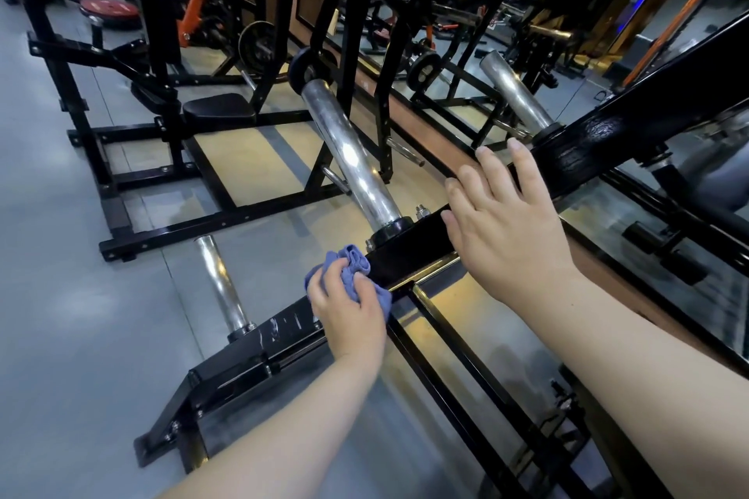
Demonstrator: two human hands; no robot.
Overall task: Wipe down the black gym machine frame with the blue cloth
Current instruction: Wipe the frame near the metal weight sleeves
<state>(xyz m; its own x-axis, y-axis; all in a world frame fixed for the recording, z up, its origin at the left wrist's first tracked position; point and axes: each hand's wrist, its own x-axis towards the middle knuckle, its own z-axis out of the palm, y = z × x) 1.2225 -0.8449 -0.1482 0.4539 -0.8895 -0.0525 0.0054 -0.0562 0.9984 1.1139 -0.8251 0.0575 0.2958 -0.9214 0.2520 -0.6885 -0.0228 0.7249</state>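
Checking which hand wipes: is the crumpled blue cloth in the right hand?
No, the left hand grips the crumpled blue cloth at the black metal frame bar.

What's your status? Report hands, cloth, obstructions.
Left hand grips blue cloth against black frame bar. Right hand open, flat on same bar. Chrome plate sleeve stands right beside cloth.

The grey floor (56,296) carries the black gym machine frame (259,356), its base near and right. A second black machine (194,223) stands farther left, framing a tan floor panel (251,162).
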